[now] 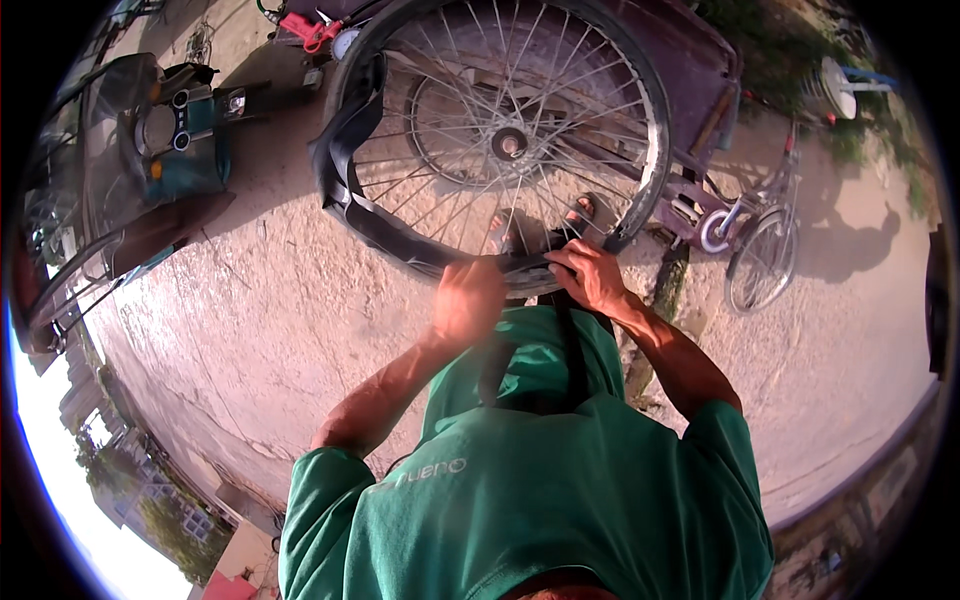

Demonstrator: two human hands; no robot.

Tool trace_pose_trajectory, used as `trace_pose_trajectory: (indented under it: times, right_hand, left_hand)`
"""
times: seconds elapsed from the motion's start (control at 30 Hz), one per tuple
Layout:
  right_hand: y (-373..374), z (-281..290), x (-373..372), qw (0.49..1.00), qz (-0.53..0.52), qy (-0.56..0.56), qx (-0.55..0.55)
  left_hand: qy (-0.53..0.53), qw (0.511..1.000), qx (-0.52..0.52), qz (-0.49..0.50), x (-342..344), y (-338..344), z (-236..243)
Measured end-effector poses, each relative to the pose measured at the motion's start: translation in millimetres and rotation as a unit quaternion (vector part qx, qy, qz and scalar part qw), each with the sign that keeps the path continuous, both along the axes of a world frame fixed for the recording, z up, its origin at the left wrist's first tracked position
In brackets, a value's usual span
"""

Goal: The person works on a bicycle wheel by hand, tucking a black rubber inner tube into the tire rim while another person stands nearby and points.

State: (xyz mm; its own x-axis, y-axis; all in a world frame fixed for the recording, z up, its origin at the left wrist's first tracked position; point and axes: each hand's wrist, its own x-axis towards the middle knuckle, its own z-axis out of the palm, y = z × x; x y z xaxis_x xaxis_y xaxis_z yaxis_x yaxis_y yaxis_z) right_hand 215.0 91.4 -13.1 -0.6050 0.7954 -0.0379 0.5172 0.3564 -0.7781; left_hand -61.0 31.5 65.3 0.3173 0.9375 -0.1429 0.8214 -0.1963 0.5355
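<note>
In front of me a spoked wheel (510, 143) stands with its near edge at my waist, a dark tyre (657, 105) around its rim. A flat black inner tube (343, 155) bulges loosely out of the wheel's left side and follows the rim toward my hands. At the nearest part of the rim my right hand (592, 277) is closed, thumb and fingers pinching the black rubber of the tube. My left hand (470, 300) is beside it on the left, against the tyre's near edge; motion smears its fingers, so their grip cannot be made out.
Behind the wheel is a dark maroon cart body (690, 60). A red-handled inflator (308, 32) with a round gauge (345, 43) lies at its left end. A three-wheeled vehicle (170, 130) stands at left, a bicycle wheel (762, 260) at right. My sandalled feet show through the spokes.
</note>
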Motion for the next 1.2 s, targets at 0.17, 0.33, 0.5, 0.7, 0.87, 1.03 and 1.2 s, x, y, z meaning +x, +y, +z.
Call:
trace_pose_trajectory:
  times: [0.17,0.33,0.5,0.7,0.87,1.03,1.2]
  right_hand:
    - [0.9,0.3,-1.6,0.999,-0.03,0.018,-0.027]
    - [-3.1,0.1,-2.2,0.998,-0.022,-0.029,-0.06]
    - [-1.7,-0.7,-1.6,0.997,-0.008,-0.029,-0.066]
    - [-1.3,5.8,-7.5,0.993,-0.023,-0.045,-0.103]
    - [-11.7,3.4,-3.7,0.993,0.108,-0.031,0.028]
    - [-17.5,6.8,-7.6,0.99,0.119,-0.061,0.037]
    - [-13.3,-13.0,-16.1,0.99,0.118,-0.078,0.001]
  left_hand:
    - [-0.021,1.0,-0.014,-0.009,-0.8,-13.8,-6.5]
    - [0.081,0.995,-0.021,0.049,8.3,-4.0,-14.5]
    - [0.085,0.994,-0.074,0.012,-1.3,2.4,-21.9]
    - [0.042,0.995,-0.087,-0.032,-6.5,6.9,-10.6]
    - [-0.003,1.0,-0.023,0.001,-2.6,15.3,2.1]
    - [0.014,0.997,0.039,-0.058,-14.6,17.6,6.7]
    - [0.022,0.991,0.001,-0.136,-34.1,31.1,1.2]
